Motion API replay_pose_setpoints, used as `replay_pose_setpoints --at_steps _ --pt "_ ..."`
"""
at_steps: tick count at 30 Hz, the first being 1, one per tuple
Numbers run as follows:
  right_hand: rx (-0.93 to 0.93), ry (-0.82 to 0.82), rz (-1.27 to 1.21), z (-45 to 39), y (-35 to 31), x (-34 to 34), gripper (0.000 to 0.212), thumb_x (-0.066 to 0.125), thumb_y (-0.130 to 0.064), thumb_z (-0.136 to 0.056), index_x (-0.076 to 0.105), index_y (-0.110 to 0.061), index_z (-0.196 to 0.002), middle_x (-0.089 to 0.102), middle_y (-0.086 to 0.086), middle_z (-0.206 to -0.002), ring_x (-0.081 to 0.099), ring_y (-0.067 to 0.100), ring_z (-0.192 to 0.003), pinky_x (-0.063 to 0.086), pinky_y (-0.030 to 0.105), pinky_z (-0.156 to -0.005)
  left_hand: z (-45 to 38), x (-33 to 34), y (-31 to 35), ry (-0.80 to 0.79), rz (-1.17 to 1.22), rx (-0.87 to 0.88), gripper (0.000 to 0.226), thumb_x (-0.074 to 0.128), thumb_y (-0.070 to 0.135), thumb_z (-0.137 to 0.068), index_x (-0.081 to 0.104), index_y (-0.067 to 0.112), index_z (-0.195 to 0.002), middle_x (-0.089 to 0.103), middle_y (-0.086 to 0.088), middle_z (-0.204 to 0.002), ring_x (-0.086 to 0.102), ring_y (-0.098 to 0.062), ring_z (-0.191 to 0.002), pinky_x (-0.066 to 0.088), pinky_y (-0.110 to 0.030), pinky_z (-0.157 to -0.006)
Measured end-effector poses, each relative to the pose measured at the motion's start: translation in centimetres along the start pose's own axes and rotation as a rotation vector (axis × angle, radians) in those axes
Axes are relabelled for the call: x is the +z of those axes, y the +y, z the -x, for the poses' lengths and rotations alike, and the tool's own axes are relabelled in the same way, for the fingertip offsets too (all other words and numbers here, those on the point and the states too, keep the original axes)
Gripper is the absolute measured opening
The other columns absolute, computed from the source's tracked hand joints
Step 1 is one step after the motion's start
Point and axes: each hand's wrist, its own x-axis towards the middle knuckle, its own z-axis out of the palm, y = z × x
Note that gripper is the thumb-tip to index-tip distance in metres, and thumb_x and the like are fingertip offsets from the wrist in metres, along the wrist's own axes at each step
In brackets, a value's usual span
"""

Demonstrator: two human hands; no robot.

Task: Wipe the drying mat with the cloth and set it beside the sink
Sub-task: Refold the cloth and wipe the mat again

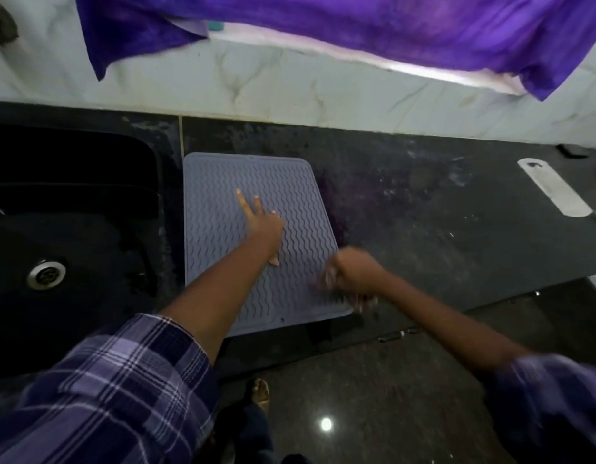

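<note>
Lying under both hands: drying mat point(222, 195), beside sink point(89, 202).

Purple-and-white plaid shirt sleeves point(115, 390) rolled above the forearms; bare hands; a sandalled foot point(261, 393) below

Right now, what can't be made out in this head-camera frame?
- Right hand: motion blur; whether it grips a cloth is unclear.
- Drying mat near right corner: behind that hand.
- Sink: cut by left edge, interior too dark.
- Purple fabric: cut by top edge.
</note>
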Motion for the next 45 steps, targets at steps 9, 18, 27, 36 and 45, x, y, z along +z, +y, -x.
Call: replay_pose_setpoints --at_steps 9,18,27,36,45 --pt "0.261 0.226 0.141 -5.3 1.3 3.3 0.043 0.039 -0.018 -0.097 0.037 -0.003 -0.138 0.049 0.017 -0.131 0.047 0.033 -0.118 0.041 0.041 -0.091 -0.3 -1.0 1.7 -0.05 -0.014 -0.096 0.086 0.077 0.05 -0.068 0.044 0.022 -0.142 0.025 -0.013 -0.158 0.0 -0.039 -0.149 -0.011 -0.08 -0.1" --pt "0.3 -0.037 -0.019 1.5 2.5 0.5 0.031 0.054 -0.029 -0.089 0.064 -0.005 -0.106 0.064 0.017 -0.112 0.063 0.034 -0.101 0.05 0.036 -0.082 -0.4 -0.6 0.3 -0.032 0.039 -0.048 0.111 0.08 0.062 -0.056 0.032 0.022 -0.148 0.014 -0.015 -0.16 -0.005 -0.038 -0.149 -0.01 -0.08 -0.099" --pt "0.078 -0.099 0.091 3.5 -1.8 4.2 0.05 0.045 -0.029 -0.094 0.037 -0.008 -0.139 0.045 0.016 -0.137 0.044 0.028 -0.125 0.04 0.039 -0.1 -0.5 -0.7 0.1 -0.036 -0.023 -0.019 0.113 0.079 0.063 -0.056 0.033 0.017 -0.147 0.016 -0.015 -0.16 -0.004 -0.04 -0.148 -0.014 -0.08 -0.097" --pt "0.203 -0.009 0.038 -10.9 5.3 -7.6 0.024 0.05 -0.018 -0.091 0.061 -0.003 -0.105 0.064 0.017 -0.112 0.061 0.032 -0.103 0.049 0.038 -0.083 -6.5 -4.6 -2.8 0.196 0.162 -0.029 0.063 0.055 0.047 -0.09 0.041 0.018 -0.143 0.024 -0.008 -0.158 0.002 -0.034 -0.15 -0.017 -0.066 -0.11" --pt "0.102 0.287 0.217 -23.0 7.1 -5.9 0.035 0.034 -0.008 -0.097 0.045 -0.001 -0.13 0.052 0.018 -0.128 0.046 0.033 -0.12 0.042 0.041 -0.095 -10.0 -4.8 -3.4 -0.088 -0.022 -0.207 0.119 0.076 0.049 -0.073 -0.005 0.018 -0.154 -0.008 -0.004 -0.163 -0.014 -0.042 -0.146 -0.004 -0.078 -0.104"
